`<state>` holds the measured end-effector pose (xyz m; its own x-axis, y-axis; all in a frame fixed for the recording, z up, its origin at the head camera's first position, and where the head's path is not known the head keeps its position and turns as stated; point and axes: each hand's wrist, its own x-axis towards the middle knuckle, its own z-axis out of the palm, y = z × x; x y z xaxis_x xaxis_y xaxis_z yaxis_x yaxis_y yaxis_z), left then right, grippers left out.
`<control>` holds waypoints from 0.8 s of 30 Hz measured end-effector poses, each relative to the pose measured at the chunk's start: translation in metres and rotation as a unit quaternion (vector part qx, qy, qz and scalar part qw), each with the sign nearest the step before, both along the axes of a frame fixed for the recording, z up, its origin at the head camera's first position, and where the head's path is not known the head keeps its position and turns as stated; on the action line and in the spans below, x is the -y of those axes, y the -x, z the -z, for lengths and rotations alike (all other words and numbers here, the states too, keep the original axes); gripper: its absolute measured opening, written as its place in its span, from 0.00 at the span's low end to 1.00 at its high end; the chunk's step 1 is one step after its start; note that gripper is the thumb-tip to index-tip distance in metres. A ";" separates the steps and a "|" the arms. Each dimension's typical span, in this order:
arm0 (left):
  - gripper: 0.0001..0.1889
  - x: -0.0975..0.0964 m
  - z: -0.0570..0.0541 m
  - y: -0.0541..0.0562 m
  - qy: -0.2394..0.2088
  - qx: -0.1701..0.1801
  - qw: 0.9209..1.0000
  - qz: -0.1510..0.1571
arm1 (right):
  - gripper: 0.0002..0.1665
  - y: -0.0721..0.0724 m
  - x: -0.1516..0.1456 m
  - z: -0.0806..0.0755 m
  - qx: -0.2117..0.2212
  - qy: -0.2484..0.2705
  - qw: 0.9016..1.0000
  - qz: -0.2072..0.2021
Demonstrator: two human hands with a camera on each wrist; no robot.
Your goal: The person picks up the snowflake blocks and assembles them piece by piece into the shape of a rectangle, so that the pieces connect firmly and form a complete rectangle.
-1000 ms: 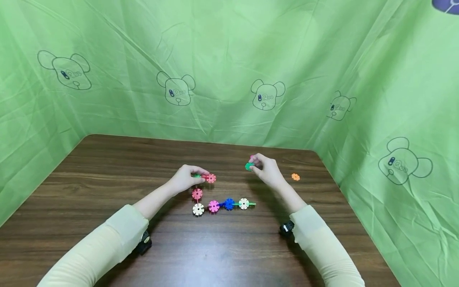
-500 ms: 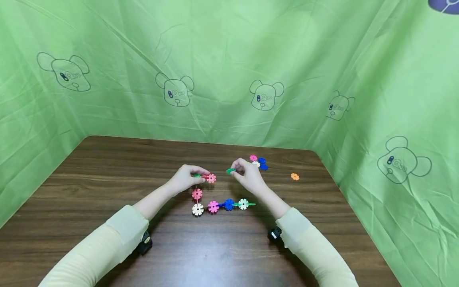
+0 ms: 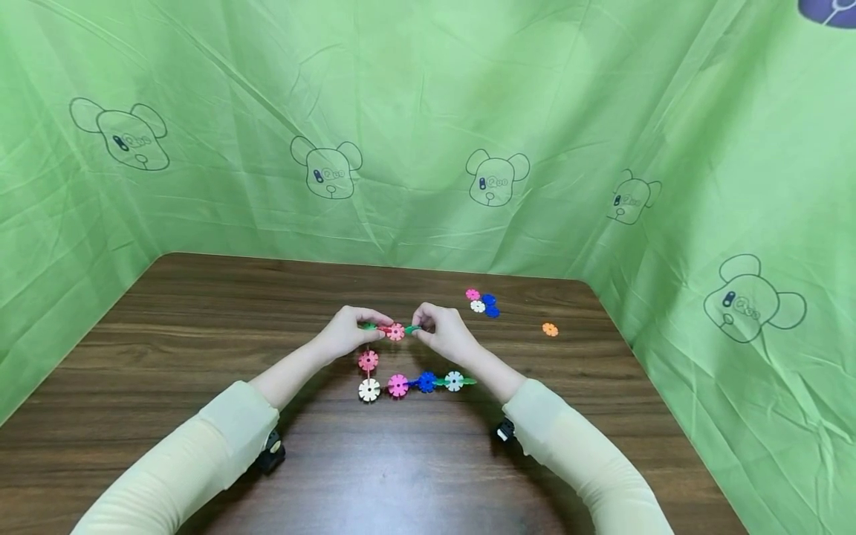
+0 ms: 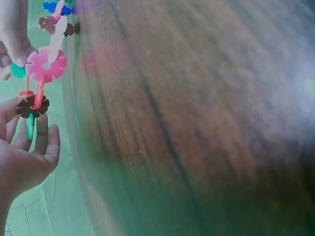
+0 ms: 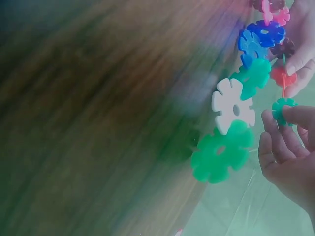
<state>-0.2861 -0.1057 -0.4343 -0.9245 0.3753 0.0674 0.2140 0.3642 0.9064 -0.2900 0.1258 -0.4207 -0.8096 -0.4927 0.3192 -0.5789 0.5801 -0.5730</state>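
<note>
A chain of notched plastic snowflake discs lies in a bent line on the table. My left hand [image 3: 344, 334] pinches its far end by a red disc [image 5: 284, 76], with a pink disc [image 3: 395, 332] sticking out beyond the fingertips. From the other side my right hand [image 3: 443, 331] pinches a green disc [image 5: 284, 111], its edge right at that pink disc. Nearer me the chain runs through another pink disc [image 3: 368, 361], a white disc [image 3: 369, 390], a blue disc [image 3: 427, 382] and a second white disc [image 5: 233, 106] to a green end disc [image 5: 221, 152].
Loose discs lie farther back to the right: a pink one [image 3: 472, 295], a white one [image 3: 478, 306] and two blue ones [image 3: 492, 312]. An orange disc [image 3: 550, 329] lies apart near the right edge. Green cloth [image 3: 414, 223] hangs behind the wooden table [image 3: 401, 475].
My right hand has carried the green disc leftward from beside the loose discs to the pink disc at the chain's far end. My left hand has stayed in place.
</note>
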 end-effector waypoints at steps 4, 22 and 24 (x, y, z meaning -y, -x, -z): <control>0.13 0.000 0.000 -0.001 0.002 0.001 1.000 -0.003 | 0.09 0.000 0.001 0.000 0.009 0.005 1.000 0.001; 0.15 -0.005 -0.006 -0.005 0.003 -0.016 1.000 -0.014 | 0.09 -0.008 0.002 -0.003 0.005 0.040 0.999 0.011; 0.14 -0.006 -0.007 -0.005 0.013 -0.023 0.999 -0.019 | 0.09 -0.009 0.003 -0.005 -0.003 0.049 0.999 0.013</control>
<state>-0.2813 -0.0993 -0.4271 -0.9341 0.3425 0.1010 0.2413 0.3969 0.8856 -0.2814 0.1226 -0.4157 -0.8195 -0.4375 0.3701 -0.5681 0.5361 -0.6244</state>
